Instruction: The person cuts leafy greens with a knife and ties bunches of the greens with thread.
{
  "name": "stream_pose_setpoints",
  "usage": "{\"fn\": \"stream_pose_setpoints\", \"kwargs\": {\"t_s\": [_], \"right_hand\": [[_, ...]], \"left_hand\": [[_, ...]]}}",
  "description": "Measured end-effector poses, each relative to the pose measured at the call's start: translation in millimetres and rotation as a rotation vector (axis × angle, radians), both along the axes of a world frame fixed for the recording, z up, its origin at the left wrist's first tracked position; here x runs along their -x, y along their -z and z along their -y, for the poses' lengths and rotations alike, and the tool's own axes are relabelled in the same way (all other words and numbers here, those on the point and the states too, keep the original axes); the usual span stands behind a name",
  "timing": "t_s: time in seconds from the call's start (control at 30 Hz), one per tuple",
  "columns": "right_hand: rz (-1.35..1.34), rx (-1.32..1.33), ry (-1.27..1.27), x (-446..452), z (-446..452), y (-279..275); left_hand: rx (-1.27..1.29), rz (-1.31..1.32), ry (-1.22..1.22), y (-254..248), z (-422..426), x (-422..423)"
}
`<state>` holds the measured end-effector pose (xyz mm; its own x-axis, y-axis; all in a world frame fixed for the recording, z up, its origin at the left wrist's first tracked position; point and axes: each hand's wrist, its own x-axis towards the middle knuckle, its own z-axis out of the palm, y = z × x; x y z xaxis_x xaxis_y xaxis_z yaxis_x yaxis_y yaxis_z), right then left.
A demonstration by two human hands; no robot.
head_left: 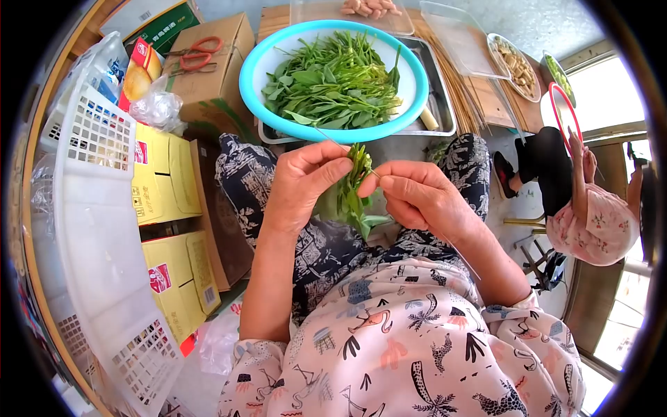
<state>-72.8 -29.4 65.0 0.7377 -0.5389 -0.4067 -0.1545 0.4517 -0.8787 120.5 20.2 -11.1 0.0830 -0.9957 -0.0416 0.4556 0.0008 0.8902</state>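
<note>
My left hand [306, 182] pinches a small bunch of leafy greens [356, 191] between thumb and fingers, its leaves hanging down over my lap. Close against it, my right hand [417, 194] is closed on a thin skewer [464, 259], whose long end sticks out below my wrist towards the lower right. A thin tip also shows above my left fingers; whether it is the same skewer passing through the stems I cannot tell. Just beyond my hands, a blue-rimmed basin [333, 134] holds a heap of loose greens [333, 83].
A metal tray [448, 115] lies under the basin, beside a bundle of bamboo skewers [455, 83]. Red-handled scissors [201, 54] rest on a cardboard box [226, 66] at left. Yellow boxes [167, 174] and a white crate [90, 201] stand nearby. Another person [590, 222] sits at right.
</note>
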Motion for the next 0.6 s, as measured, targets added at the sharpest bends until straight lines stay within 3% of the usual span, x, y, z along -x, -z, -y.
{"fn": "stream_pose_setpoints", "kwargs": {"t_s": [0.6], "right_hand": [[0.048,-0.016,0.026,59.3,11.8,25.1]], "left_hand": [[-0.028,0.214,0.221,-13.6,22.1,44.3]]}}
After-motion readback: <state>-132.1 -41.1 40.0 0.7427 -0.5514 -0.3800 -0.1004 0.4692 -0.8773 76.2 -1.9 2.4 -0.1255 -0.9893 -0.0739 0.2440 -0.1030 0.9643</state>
